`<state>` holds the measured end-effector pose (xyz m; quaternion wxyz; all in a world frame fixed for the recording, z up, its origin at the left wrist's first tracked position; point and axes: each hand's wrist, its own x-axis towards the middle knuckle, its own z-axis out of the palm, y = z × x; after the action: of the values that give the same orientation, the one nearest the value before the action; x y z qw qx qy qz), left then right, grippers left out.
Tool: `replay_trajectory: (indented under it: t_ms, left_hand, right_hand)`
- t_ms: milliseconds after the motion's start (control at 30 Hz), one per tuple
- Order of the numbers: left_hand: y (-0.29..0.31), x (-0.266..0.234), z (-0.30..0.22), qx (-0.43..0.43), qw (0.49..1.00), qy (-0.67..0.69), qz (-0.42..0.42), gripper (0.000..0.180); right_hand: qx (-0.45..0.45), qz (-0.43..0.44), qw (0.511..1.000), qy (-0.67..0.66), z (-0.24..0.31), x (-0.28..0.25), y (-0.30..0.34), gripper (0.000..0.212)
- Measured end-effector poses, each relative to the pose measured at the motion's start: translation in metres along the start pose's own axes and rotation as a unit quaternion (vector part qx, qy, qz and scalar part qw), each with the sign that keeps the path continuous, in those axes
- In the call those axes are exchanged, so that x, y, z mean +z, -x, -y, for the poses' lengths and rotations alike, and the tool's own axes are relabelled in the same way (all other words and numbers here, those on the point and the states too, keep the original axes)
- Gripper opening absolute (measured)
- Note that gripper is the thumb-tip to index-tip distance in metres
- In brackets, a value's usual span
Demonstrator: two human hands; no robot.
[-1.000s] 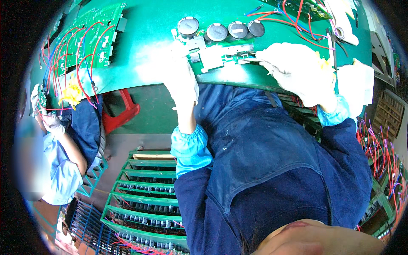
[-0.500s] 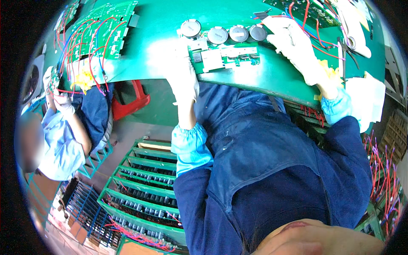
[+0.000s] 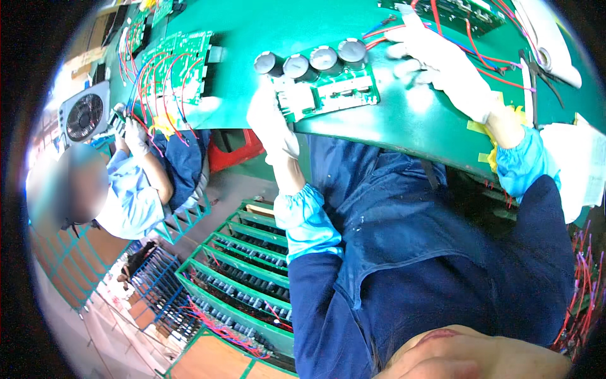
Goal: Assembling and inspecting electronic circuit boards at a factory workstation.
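My left hand (image 3: 273, 123), in a white glove, grips the left end of a green circuit board (image 3: 347, 95). Several round black capacitors (image 3: 324, 58) with pale tops line its far edge, and pale blocks sit on its face. The board tilts slightly, its right end higher in the picture, near the table's front edge. To its right, my gloved right hand (image 3: 442, 66) hovers over the table with fingers apart. Beside its fingertips lie red and blue wires (image 3: 382, 28); I see none clearly pinched.
More wired boards (image 3: 183, 63) lie on the green table at left; another (image 3: 448, 14) is at far right. Dark-handled pliers (image 3: 535, 79) and a white roll (image 3: 549, 50) are right. A co-worker (image 3: 136, 189) sits at left by a fan (image 3: 85, 117). Green racks (image 3: 243, 252) stand below.
The view has shifted, bringing the fan and co-worker further in. The board has turned, its right end rising. My right hand's fingers have spread.
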<state>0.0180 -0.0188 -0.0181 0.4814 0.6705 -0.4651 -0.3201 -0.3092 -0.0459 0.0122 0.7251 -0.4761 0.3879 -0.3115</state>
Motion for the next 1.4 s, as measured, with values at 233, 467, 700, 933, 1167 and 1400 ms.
replay_trajectory:
  t_ms: [233,467,700,933,1167,1400]
  left_hand:
    - [0.041,0.011,-0.005,0.176,0.951,-0.251,-0.046,0.033]
    - [0.044,0.01,0.012,0.224,0.918,-0.316,-0.086,0.034]
    - [0.044,0.004,0.023,0.238,0.912,-0.321,-0.093,0.04]
    - [0.045,-0.001,0.017,0.229,0.921,-0.31,-0.055,0.067]
    - [0.045,0.003,0.005,0.186,0.935,-0.3,-0.041,0.072]
    - [0.042,0.001,0.007,0.244,0.905,-0.345,-0.051,0.069]
  right_hand:
    - [-0.024,0.095,0.995,0.03,-0.015,-0.004,-0.009,0.073]
    - [-0.042,0.132,0.982,-0.126,-0.023,-0.008,-0.012,0.079]
    - [-0.003,0.087,0.992,-0.092,-0.018,0.001,-0.011,0.049]
    - [0.047,0.065,0.99,-0.117,-0.014,0.006,-0.014,0.051]
    - [-0.032,0.08,0.99,-0.111,-0.021,0.005,-0.008,0.059]
    - [-0.04,0.075,0.992,-0.097,-0.031,-0.002,0.001,0.078]
